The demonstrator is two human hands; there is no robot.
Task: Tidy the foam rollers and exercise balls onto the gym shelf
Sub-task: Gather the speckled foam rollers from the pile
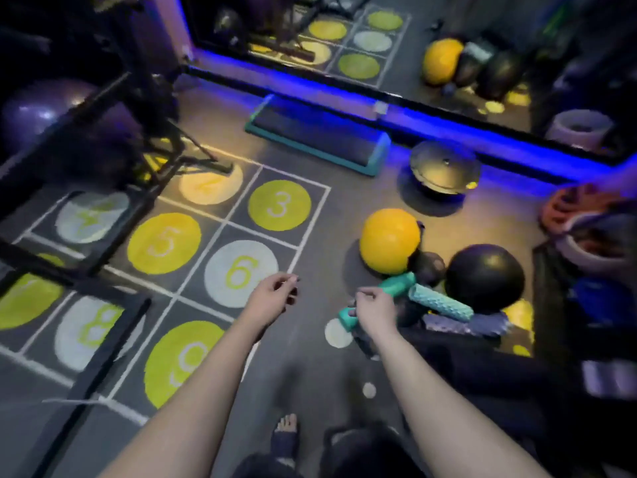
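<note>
Dark gym floor with numbered circles, blue-lit mirror.

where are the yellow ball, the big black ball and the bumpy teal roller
yellow ball (387, 243): head view, middle of its lit surface
big black ball (484, 276): head view, centre of its rounded surface
bumpy teal roller (443, 303): head view, midway along its ridged side

Dim, blurry, blue strip glow
</note>
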